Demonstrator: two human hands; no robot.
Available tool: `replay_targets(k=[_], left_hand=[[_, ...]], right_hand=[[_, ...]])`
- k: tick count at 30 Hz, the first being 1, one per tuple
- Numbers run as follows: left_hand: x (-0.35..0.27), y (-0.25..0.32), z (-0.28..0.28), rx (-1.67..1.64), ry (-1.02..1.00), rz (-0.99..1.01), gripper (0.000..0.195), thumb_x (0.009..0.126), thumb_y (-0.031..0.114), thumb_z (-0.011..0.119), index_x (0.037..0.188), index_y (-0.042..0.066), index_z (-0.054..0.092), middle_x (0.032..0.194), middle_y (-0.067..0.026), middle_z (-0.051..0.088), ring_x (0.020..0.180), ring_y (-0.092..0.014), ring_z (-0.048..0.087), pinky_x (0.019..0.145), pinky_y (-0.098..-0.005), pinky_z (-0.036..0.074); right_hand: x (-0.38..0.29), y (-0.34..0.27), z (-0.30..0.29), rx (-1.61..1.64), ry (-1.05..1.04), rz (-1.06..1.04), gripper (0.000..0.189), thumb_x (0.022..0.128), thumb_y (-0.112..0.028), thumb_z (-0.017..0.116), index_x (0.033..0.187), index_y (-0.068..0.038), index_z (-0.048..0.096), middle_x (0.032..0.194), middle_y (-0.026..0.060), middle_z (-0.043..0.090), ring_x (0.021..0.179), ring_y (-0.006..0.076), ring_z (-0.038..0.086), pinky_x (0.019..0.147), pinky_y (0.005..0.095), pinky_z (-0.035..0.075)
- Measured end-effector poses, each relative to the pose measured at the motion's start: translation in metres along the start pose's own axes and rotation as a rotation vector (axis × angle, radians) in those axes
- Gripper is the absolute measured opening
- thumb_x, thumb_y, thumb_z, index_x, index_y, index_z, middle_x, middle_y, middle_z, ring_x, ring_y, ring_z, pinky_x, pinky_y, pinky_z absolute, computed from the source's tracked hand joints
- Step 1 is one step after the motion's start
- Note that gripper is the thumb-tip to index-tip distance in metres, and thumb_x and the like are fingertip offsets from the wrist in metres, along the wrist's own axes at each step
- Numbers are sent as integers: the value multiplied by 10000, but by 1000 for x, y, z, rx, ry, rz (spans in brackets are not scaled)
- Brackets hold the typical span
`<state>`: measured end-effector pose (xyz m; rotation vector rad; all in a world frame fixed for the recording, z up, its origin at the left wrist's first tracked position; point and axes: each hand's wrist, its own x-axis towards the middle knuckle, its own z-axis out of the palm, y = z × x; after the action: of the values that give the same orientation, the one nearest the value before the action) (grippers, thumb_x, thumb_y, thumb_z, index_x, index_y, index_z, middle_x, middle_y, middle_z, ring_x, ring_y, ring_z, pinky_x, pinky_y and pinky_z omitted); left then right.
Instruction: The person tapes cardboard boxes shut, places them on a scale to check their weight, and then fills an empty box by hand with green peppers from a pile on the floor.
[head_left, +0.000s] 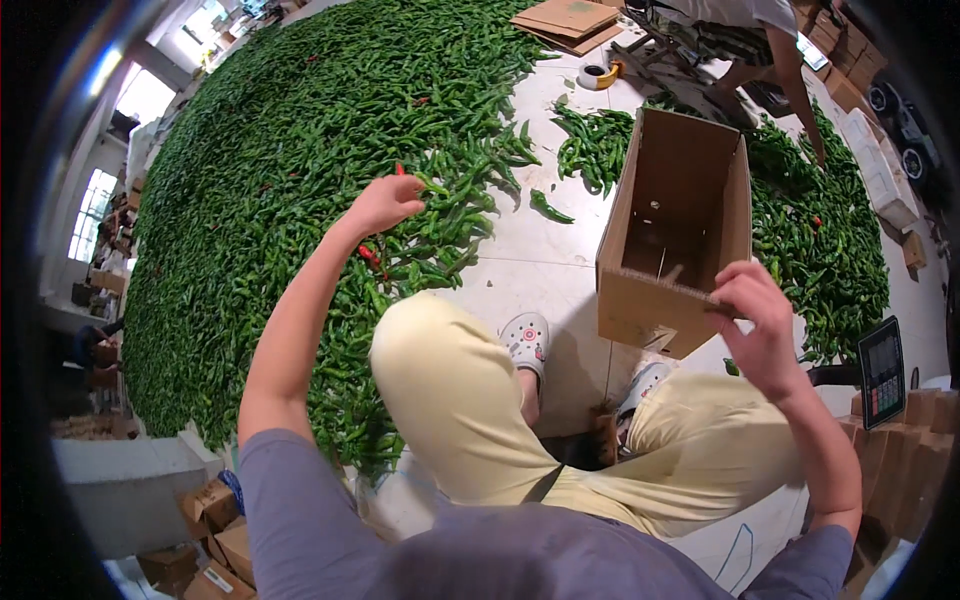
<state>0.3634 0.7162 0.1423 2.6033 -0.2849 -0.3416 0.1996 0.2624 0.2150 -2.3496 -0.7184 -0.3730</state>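
Observation:
With its fingers closed on the near rim, my right hand (757, 322) grips an open-topped cardboard box (651, 306). No peppers show inside the box; part of its bottom is in shadow. My left hand (388, 202) is over the edge of a wide heap of green chili peppers (300, 142), beside a red pepper (400, 169) and a greenish-yellow one (433, 184). Its fingers are bent, and whether they hold a pepper is unclear. Another red pepper (368, 255) lies below that hand.
A smaller pepper pile (832, 262) lies right of the box, where a co-worker's arm (796, 90) reaches down. Tape (596, 76) and flattened cardboard (570, 16) lie beyond. A scale display (880, 373) stands at the right, a white foam box (879, 169) behind it.

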Motion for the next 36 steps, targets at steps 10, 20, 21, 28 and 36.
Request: replay_targets(k=[10, 20, 21, 28, 36], left_hand=[[77, -99, 118, 203, -167, -113, 556, 682, 240, 697, 1172, 54, 511, 1068, -144, 594, 956, -286, 576, 837, -346, 452], [173, -143, 168, 55, 132, -117, 603, 689, 226, 692, 1213, 42, 456, 1221, -152, 489, 1105, -303, 479, 941, -347, 379], [189, -138, 173, 13, 139, -150, 638, 685, 223, 698, 1233, 37, 431, 1263, -161, 447, 1158, -303, 433, 978, -345, 347], [234, -125, 198, 459, 34, -153, 1153, 520, 266, 819, 1389, 111, 77, 1415, -168, 179, 1268, -337, 261, 1027, -439, 272], [257, -133, 217, 557, 148, -114, 1160, 528, 272, 798, 1401, 221, 36, 1373, -126, 248, 1154, -344, 382, 914, -471, 355]], right_hand=[[-31, 8, 72, -100, -226, 51, 196, 537, 55, 633, 684, -5, 517, 701, 131, 525, 786, 307, 551, 646, 364, 468], [-27, 48, 94, -83, -626, 177, 202, 645, -53, 658, 821, -81, 563, 761, 43, 550, 798, 207, 550, 951, 496, 303], [-21, 50, 95, -88, -625, 179, 202, 645, -53, 658, 821, -81, 563, 761, 43, 550, 798, 207, 550, 951, 496, 303], [12, 59, 98, -7, -520, 394, 301, 620, 56, 602, 895, -60, 563, 840, 75, 585, 767, 246, 554, 923, 428, 358], [17, 73, 92, 19, -558, 439, 327, 703, 73, 574, 1006, -49, 557, 931, 122, 569, 914, 289, 546, 900, 435, 385]])
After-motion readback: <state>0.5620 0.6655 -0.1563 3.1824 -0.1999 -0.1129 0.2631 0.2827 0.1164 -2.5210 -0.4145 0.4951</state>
